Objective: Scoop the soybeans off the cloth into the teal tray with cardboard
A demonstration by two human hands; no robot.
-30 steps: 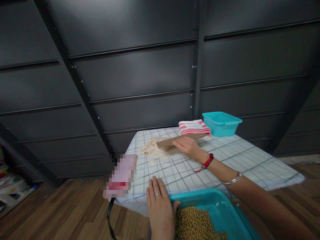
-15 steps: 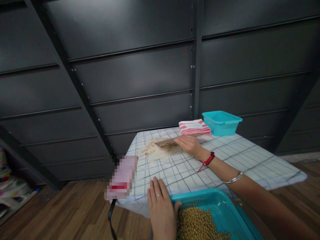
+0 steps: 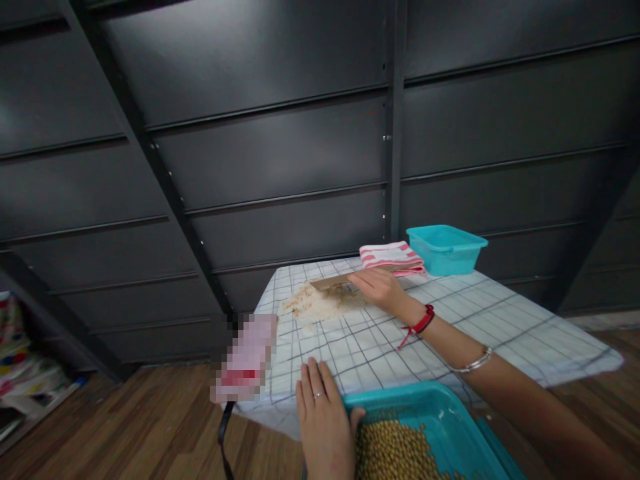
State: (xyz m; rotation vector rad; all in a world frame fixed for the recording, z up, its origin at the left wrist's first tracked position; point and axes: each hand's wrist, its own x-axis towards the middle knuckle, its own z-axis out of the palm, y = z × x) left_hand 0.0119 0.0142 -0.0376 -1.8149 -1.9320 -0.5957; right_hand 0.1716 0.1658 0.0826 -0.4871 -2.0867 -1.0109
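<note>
My right hand (image 3: 383, 290) is closed on a flat strip of brown cardboard (image 3: 329, 281), tilted over the tabletop. Its edge rests in a spread of pale powder mixed with tan grains or beans (image 3: 320, 309) on the white checked tablecloth (image 3: 360, 350). My left hand (image 3: 324, 417) lies with fingers stretched out on the cloth at the near edge, the thumb over the rim of a teal basket (image 3: 453, 408). Inside that basket sits a heap of yellow-brown beans (image 3: 397, 450), probably soybeans.
A folded pink-and-white striped towel (image 3: 390, 256) lies at the table's back, beside a smaller turquoise basin (image 3: 447, 257). A blurred pink item (image 3: 247, 357) with a black strap hangs at the left corner. Dark metal panels (image 3: 280, 160) stand behind the table.
The view has shifted slightly. The cardboard looks a little flatter in my right hand, still at the powder. My left hand stays in place beside the basket.
</note>
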